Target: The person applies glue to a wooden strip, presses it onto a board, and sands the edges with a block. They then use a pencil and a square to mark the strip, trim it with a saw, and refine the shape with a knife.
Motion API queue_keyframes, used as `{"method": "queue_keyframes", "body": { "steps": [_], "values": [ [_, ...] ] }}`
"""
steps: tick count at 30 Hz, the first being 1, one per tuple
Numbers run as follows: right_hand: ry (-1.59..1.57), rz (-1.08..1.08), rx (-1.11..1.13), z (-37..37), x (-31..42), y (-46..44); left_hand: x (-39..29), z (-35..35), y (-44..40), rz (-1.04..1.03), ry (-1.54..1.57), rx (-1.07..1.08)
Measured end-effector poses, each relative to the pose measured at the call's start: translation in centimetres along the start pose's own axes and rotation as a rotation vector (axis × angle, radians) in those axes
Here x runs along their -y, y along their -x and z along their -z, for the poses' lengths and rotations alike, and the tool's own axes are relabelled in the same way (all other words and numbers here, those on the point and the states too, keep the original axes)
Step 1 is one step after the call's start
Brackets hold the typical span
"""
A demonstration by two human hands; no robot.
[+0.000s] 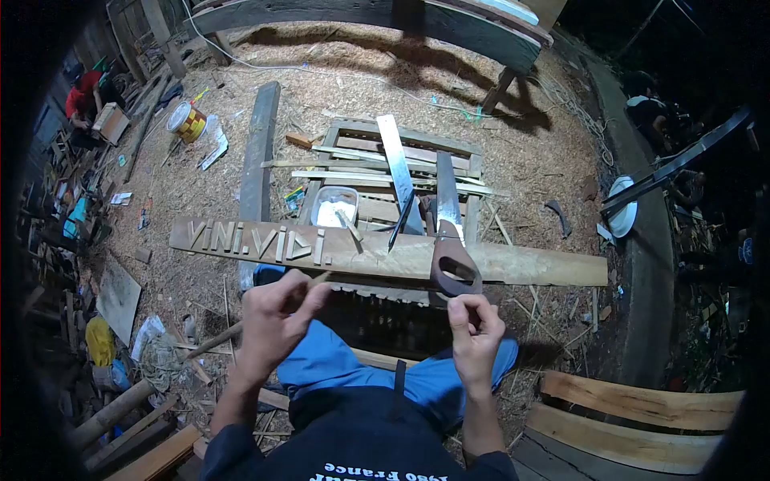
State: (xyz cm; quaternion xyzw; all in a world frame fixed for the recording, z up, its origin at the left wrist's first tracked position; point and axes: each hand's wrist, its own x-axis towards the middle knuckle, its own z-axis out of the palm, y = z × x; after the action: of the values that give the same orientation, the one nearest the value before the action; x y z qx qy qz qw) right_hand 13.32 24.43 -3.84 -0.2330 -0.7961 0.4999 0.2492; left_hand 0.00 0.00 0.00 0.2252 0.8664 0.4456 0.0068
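My left hand (pixel 277 317) is closed in a pinch, with a small strip of wood (pixel 321 278) poking out past the fingertips. Closed with thumb against fingers, my right hand (pixel 475 335) is just below the handle of a handsaw (pixel 455 266); whatever it holds is too small to make out. Across in front of me lies a long wooden board (pixel 537 264), bearing raised wooden letters (pixel 257 240) that read "VINI.VIDI." Loose wood pieces (pixel 350 228) rest near its middle. A dark, slim pointed tool (pixel 400 224) leans across a metal straightedge (pixel 395 156).
Beyond the board, a white tub (pixel 334 207) with white contents stands on a slatted frame (pixel 417 132) with thin strips. A paint bucket (pixel 186 122) is at left. A heavy bench (pixel 361 24) spans the back. People (pixel 84 100) work at both sides.
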Motion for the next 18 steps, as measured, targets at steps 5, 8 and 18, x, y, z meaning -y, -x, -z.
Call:
{"method": "queue_keyframes", "body": {
  "steps": [5,8,18],
  "values": [
    [0.002,0.055,-0.043,-2.9,1.5,0.3,-1.3,-1.6,0.4,-0.092,0.041,0.067],
    [0.015,0.093,-0.035,-2.9,1.5,0.2,-1.8,-2.7,0.2,-0.162,0.044,0.073],
    [0.073,0.089,-0.021,-4.5,1.9,0.0,-0.5,-4.3,0.0,-0.193,0.065,0.145]
  ]
}}
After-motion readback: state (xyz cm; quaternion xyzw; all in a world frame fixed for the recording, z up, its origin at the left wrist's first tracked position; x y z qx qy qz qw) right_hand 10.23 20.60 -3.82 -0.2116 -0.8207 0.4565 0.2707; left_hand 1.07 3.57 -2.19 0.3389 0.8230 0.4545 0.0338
